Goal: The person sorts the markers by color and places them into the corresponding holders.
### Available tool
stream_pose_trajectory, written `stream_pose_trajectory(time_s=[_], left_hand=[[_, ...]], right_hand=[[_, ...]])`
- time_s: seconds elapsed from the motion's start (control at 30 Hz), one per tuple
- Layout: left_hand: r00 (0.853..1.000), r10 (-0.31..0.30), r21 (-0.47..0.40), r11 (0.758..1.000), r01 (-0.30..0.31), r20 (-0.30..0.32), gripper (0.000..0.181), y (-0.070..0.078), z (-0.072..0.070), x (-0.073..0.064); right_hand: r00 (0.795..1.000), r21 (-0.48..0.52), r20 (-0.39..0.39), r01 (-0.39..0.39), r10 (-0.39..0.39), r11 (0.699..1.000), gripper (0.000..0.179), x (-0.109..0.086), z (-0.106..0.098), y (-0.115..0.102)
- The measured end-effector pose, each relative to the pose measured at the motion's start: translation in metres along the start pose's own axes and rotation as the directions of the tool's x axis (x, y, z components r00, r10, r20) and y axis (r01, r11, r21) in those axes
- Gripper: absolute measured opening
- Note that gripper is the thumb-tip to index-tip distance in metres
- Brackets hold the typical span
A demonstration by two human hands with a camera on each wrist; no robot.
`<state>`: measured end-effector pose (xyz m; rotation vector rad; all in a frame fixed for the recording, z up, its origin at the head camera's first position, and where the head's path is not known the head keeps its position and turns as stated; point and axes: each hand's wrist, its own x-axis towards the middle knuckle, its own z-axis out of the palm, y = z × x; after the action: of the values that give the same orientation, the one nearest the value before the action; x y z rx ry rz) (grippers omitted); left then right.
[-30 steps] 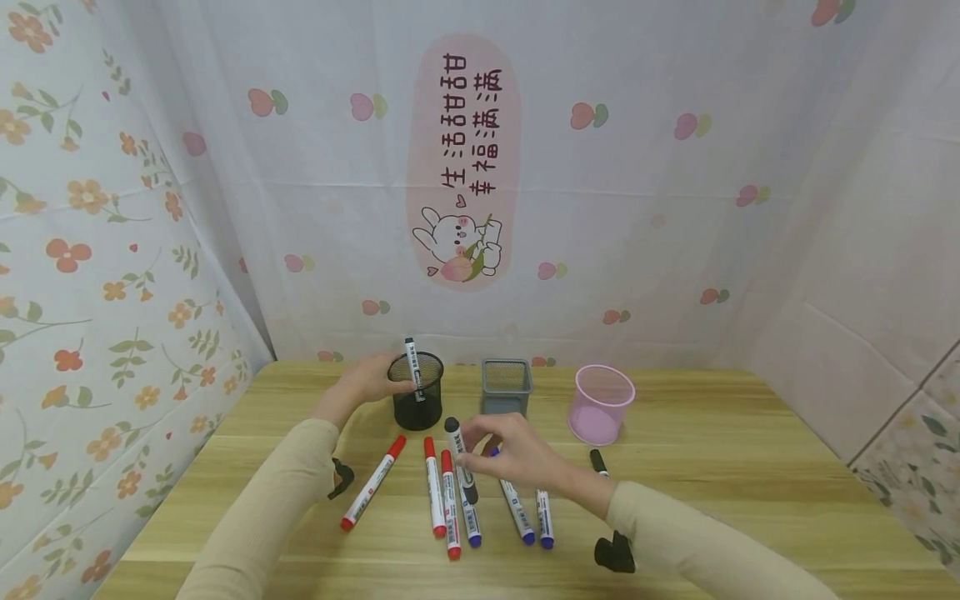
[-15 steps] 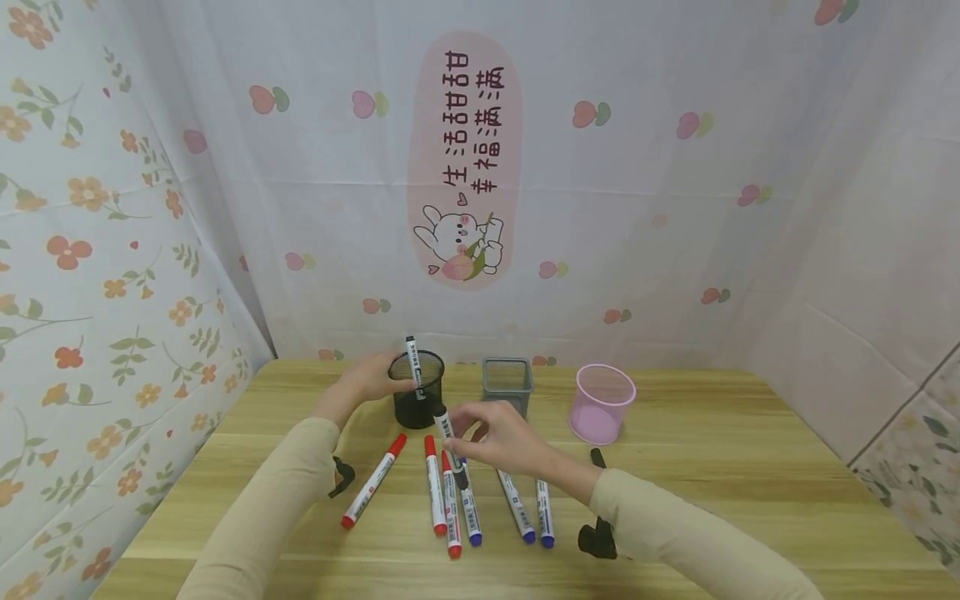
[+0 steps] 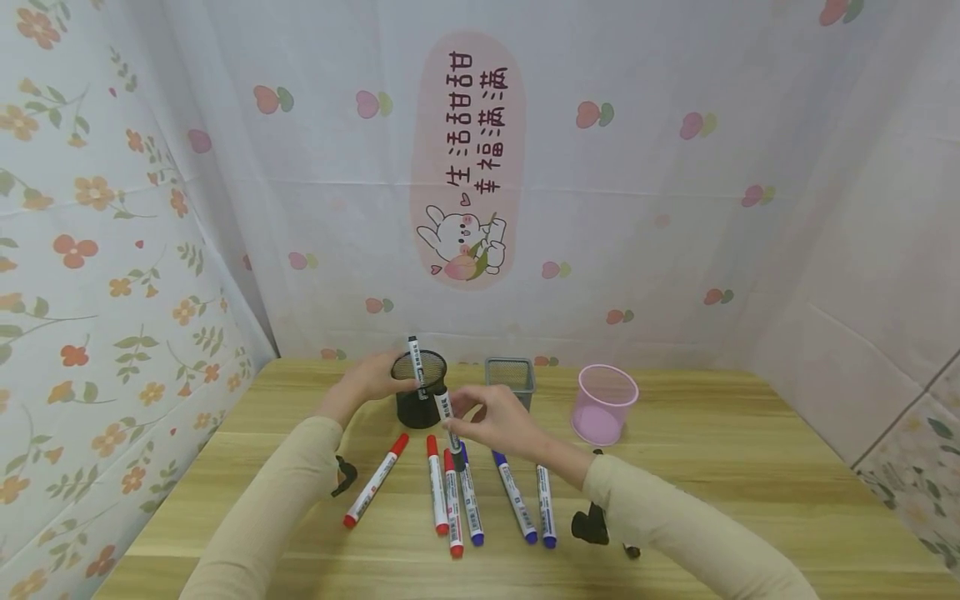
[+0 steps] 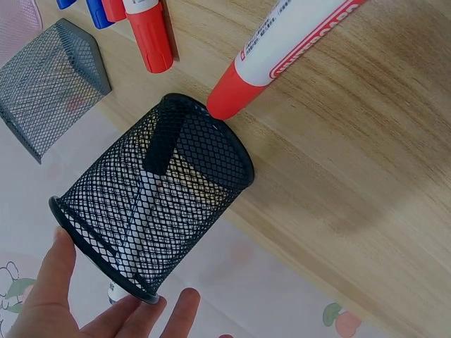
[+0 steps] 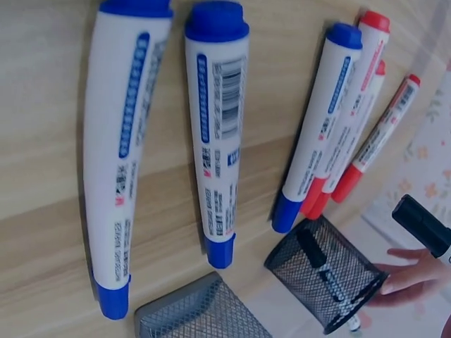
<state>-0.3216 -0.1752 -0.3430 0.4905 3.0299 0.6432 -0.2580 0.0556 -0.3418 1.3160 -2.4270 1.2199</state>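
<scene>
My left hand [image 3: 367,381] holds the rim of a black mesh pen cup [image 4: 151,204], thumb on one side and fingers on the other. One black-capped marker [image 3: 416,360] leans inside that cup, its upper end above the rim. My right hand [image 3: 497,419] pinches a second black marker [image 3: 446,408] between thumb and fingers. This marker is tilted, its upper cap [image 5: 421,224] overlapping the cup's front right side in the head view. Below the hands lie several red markers [image 3: 437,487] and blue markers [image 3: 515,498] on the wooden table.
A grey square mesh holder [image 3: 510,375] stands behind my right hand. Right of it is a pink round cup [image 3: 604,404]. Another black marker [image 3: 632,551] lies mostly hidden under the right forearm. A patterned cloth [image 3: 645,208] hangs behind the table [image 3: 720,467].
My right hand has carried the black marker up and slightly left, toward the black mesh cup. The left hand stays at the cup's rim.
</scene>
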Motion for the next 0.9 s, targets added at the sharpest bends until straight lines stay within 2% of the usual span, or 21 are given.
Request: stream_pose_trajectory(time_s=[0.17, 0.4, 0.6, 0.9], left_hand=[[1.000, -0.003, -0.015, 1.000, 0.003, 0.003, 0.058, 0.000, 0.000, -0.001], [1.000, 0.000, -0.017, 1.000, 0.000, 0.001, 0.059, 0.001, -0.001, -0.001], [1.000, -0.005, -0.028, 1.000, 0.005, -0.004, 0.056, 0.001, -0.001, 0.000], [1.000, 0.001, -0.032, 0.999, -0.001, -0.006, 0.052, -0.001, 0.000, 0.001]], right_hand=[[1.000, -0.005, -0.029, 0.000, 0.000, 1.000, 0.020, 0.006, -0.002, 0.001], [0.998, -0.007, -0.055, -0.041, 0.040, 0.999, 0.021, 0.012, -0.002, 0.005], [0.996, -0.006, -0.077, -0.035, 0.034, 0.999, 0.018, 0.017, -0.002, 0.007], [0.990, -0.032, -0.112, -0.092, 0.088, 0.995, 0.024, 0.028, -0.001, 0.008]])
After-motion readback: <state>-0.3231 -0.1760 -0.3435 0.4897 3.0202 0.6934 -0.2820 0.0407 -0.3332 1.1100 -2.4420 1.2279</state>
